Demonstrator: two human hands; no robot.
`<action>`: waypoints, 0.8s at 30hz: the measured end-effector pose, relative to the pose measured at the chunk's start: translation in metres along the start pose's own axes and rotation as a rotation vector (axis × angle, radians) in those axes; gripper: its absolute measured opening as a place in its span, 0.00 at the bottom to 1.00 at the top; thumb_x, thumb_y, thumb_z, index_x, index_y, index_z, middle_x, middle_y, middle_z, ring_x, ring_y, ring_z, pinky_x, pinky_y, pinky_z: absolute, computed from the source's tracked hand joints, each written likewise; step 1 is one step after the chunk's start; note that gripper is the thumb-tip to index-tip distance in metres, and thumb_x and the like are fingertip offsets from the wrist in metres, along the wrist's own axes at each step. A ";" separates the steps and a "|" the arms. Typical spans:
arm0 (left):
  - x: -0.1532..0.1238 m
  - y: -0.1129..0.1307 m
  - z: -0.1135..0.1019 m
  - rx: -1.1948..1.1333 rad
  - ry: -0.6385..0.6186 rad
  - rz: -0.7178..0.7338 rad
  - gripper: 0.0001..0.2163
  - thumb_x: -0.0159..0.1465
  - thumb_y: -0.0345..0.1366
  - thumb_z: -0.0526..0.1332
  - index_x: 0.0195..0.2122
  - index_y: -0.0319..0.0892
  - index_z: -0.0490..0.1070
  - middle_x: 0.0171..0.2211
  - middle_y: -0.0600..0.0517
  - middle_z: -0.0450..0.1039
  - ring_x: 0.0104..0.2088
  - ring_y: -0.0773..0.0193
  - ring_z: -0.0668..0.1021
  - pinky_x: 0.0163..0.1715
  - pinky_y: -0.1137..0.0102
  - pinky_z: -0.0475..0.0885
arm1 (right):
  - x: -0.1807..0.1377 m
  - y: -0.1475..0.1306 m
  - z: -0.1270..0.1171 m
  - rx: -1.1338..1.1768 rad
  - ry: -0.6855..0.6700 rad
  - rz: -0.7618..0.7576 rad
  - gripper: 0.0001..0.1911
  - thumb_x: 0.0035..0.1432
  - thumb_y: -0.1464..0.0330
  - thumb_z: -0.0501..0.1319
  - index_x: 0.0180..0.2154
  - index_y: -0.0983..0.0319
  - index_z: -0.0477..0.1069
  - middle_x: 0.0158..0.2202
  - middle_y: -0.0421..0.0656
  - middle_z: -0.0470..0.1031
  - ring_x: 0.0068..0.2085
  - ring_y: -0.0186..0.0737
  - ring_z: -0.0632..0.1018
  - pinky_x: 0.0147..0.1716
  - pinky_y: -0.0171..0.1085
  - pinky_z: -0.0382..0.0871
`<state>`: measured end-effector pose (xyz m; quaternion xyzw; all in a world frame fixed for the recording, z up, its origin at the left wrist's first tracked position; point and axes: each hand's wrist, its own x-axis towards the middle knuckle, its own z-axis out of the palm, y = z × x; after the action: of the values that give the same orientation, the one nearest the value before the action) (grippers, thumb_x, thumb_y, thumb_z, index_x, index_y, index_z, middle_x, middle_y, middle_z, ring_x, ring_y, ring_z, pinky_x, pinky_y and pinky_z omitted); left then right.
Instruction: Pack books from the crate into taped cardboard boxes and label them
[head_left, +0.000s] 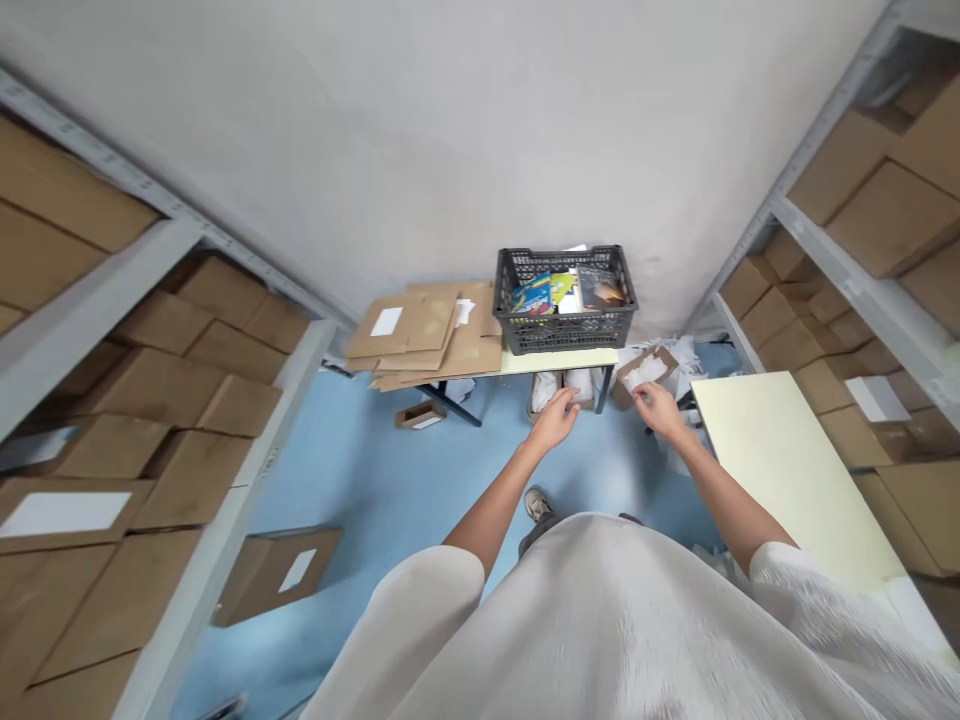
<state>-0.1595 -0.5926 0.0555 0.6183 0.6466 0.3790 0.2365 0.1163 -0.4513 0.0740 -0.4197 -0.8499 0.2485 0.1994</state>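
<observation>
Both my arms reach forward over the blue floor. My left hand (556, 417) hangs in the air with its fingers loosely apart and nothing in it. My right hand (654, 405) is held out beside it, fingers curled, close to a small brown cardboard mailer with a white label (643, 371); whether it grips the mailer is unclear. Ahead stands a small pale-yellow table (559, 361) carrying a black plastic crate (564, 298) with colourful books inside and a pile of flat cardboard mailers (427, 335).
Grey metal shelves full of cardboard boxes line the left (187, 400) and right (847, 270). A pale-yellow tabletop (780, 470) sits at my right. Loose mailers lie on the floor (279, 572), (420, 414). White paper scraps lie by the table.
</observation>
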 end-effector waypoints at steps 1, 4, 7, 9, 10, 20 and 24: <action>-0.004 -0.012 -0.017 0.000 0.013 -0.012 0.18 0.74 0.32 0.59 0.64 0.43 0.74 0.62 0.42 0.77 0.60 0.53 0.81 0.65 0.55 0.76 | 0.012 -0.016 0.013 0.017 -0.010 -0.006 0.10 0.66 0.69 0.58 0.42 0.58 0.80 0.45 0.49 0.84 0.49 0.50 0.82 0.53 0.45 0.74; -0.018 -0.047 -0.068 0.002 0.053 -0.042 0.19 0.73 0.31 0.59 0.64 0.43 0.74 0.61 0.42 0.77 0.59 0.54 0.81 0.65 0.55 0.76 | 0.045 -0.063 0.053 0.056 -0.036 -0.022 0.10 0.66 0.69 0.58 0.41 0.58 0.79 0.43 0.48 0.84 0.47 0.49 0.82 0.52 0.45 0.75; -0.028 -0.077 -0.116 0.012 0.082 -0.064 0.19 0.72 0.30 0.59 0.63 0.44 0.75 0.61 0.42 0.78 0.59 0.54 0.82 0.65 0.55 0.76 | 0.072 -0.106 0.087 0.093 -0.037 -0.056 0.10 0.65 0.68 0.58 0.40 0.58 0.79 0.42 0.48 0.83 0.47 0.50 0.82 0.52 0.45 0.75; -0.032 -0.091 -0.142 0.009 0.082 -0.073 0.19 0.73 0.31 0.59 0.63 0.43 0.75 0.62 0.42 0.78 0.60 0.53 0.82 0.65 0.55 0.76 | 0.087 -0.129 0.104 0.120 -0.032 -0.085 0.10 0.65 0.68 0.58 0.40 0.58 0.79 0.43 0.49 0.84 0.47 0.50 0.82 0.53 0.46 0.75; -0.032 -0.097 -0.152 0.004 0.078 -0.074 0.19 0.73 0.31 0.59 0.63 0.43 0.75 0.62 0.42 0.78 0.60 0.53 0.81 0.65 0.55 0.76 | 0.094 -0.138 0.110 0.129 -0.032 -0.098 0.10 0.65 0.68 0.58 0.40 0.58 0.79 0.43 0.49 0.84 0.48 0.50 0.82 0.53 0.46 0.75; 0.008 -0.133 -0.181 -0.056 0.078 -0.058 0.18 0.72 0.29 0.59 0.61 0.44 0.76 0.62 0.43 0.79 0.63 0.54 0.80 0.67 0.55 0.75 | 0.154 -0.158 0.119 0.095 -0.034 -0.082 0.09 0.64 0.67 0.59 0.38 0.57 0.78 0.42 0.48 0.84 0.46 0.50 0.82 0.52 0.46 0.75; 0.038 -0.140 -0.180 -0.059 0.077 -0.062 0.19 0.72 0.29 0.60 0.62 0.45 0.76 0.61 0.43 0.79 0.64 0.54 0.80 0.68 0.54 0.75 | 0.191 -0.147 0.110 0.079 -0.023 -0.060 0.09 0.64 0.67 0.59 0.39 0.58 0.79 0.43 0.49 0.84 0.47 0.50 0.82 0.52 0.45 0.75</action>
<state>-0.3907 -0.5836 0.0599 0.5757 0.6627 0.4139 0.2413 -0.1427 -0.4015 0.0976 -0.3832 -0.8538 0.2805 0.2135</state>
